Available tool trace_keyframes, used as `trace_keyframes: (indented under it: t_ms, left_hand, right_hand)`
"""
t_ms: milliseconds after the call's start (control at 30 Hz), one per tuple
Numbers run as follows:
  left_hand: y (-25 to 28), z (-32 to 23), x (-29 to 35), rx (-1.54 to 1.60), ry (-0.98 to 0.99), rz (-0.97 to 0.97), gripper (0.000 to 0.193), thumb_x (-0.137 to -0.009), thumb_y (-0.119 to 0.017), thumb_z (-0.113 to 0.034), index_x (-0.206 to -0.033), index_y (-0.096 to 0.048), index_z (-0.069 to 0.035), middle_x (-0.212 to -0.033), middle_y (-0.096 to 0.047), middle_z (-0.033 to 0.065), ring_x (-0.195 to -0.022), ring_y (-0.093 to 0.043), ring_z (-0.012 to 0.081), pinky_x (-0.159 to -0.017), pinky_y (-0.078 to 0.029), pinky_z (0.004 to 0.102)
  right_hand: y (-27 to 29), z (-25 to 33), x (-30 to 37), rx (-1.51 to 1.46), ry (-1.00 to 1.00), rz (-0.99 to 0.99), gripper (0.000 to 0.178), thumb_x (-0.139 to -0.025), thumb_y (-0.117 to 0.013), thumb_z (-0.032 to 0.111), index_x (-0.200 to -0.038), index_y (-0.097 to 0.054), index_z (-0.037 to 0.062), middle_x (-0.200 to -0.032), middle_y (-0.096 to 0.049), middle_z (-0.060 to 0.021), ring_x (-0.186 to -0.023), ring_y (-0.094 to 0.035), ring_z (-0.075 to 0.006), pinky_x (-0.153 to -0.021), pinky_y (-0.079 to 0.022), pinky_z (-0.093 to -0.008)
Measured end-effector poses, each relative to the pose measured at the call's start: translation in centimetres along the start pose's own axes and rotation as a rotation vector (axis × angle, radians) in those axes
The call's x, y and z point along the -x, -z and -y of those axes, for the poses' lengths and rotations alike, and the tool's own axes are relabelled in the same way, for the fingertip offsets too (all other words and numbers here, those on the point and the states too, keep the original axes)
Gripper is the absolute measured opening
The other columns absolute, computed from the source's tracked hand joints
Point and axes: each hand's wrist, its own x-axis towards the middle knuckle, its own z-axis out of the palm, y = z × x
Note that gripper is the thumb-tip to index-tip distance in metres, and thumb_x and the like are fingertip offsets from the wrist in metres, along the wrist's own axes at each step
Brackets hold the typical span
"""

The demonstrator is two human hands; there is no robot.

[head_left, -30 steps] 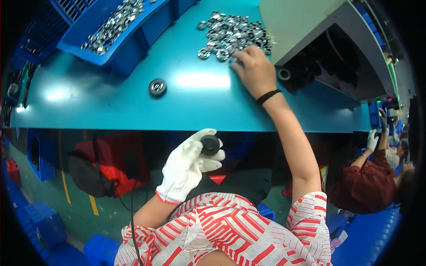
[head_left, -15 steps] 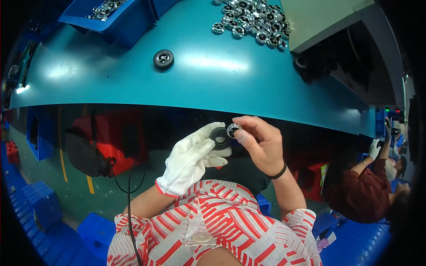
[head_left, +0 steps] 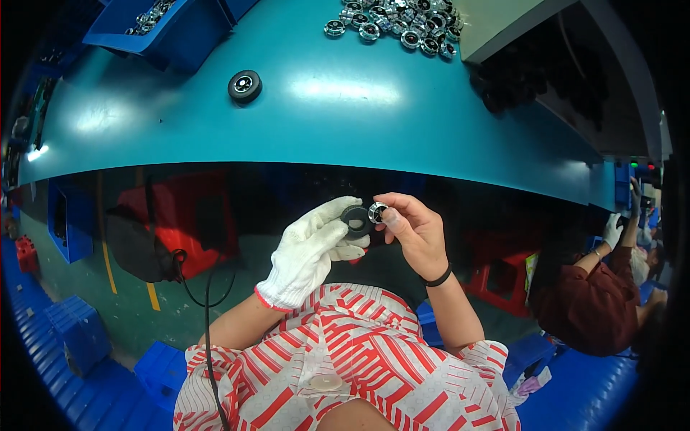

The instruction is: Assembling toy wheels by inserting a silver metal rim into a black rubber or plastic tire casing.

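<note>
Lane open at centre

A black tyre (head_left: 349, 214) and a silver hub (head_left: 377, 212) fill the gap between left hand (head_left: 307, 248) and right hand (head_left: 418, 235). Ahead, the teal tabletop (head_left: 338, 133) offers broad passage, one wheel (head_left: 244, 87) at its left. Beyond, a blue bin (head_left: 190, 42) blocks the left, piled hubs (head_left: 410, 38) and a pale housing (head_left: 496, 21) the right. Room runs between bin and pile.
</note>
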Motion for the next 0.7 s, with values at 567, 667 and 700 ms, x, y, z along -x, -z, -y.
trace_keyframes:
  t_ms: [567, 667, 700]
  left_hand:
    - [0.8, 0.1, -1.0, 0.111, -0.163, 0.085, 0.064, -0.082, -0.056, 0.005, -0.14, -0.029, -0.001, -0.131, -0.043, 0.0135, -0.123, -0.046, 0.0254, -0.101, -0.041, 0.034]
    - [0.7, 0.2, -0.8, -0.019, -0.2, 0.032, 0.069, -0.08, -0.061, 0.005, -0.14, -0.026, 0.003, -0.131, -0.042, 0.0167, -0.122, -0.047, 0.0246, -0.099, -0.043, 0.0323]
    - [0.8, 0.3, -0.9, -0.043, -0.174, 0.005, 0.071, -0.079, -0.062, 0.004, -0.14, -0.025, 0.005, -0.132, -0.041, 0.018, -0.122, -0.047, 0.0247, -0.098, -0.043, 0.0316]
  right_hand:
    - [-1.4, -0.8, 0.0, 0.547, 0.662, 0.086, 0.029, -0.068, -0.074, -0.001, -0.096, -0.067, 0.0037, -0.092, -0.062, -0.01, -0.086, -0.06, -0.0259, -0.071, -0.05, -0.0323]
    - [-1.2, -1.0, 0.4, 0.528, 0.551, 0.066, 0.028, -0.069, -0.073, -0.001, -0.097, -0.067, 0.0034, -0.092, -0.062, -0.0101, -0.084, -0.06, -0.025, -0.07, -0.05, -0.0311]
    - [-1.2, -0.9, 0.6, 0.514, 0.473, 0.055, 0.028, -0.07, -0.072, -0.002, -0.097, -0.067, 0.0032, -0.092, -0.062, -0.0103, -0.082, -0.06, -0.0245, -0.069, -0.049, -0.0303]
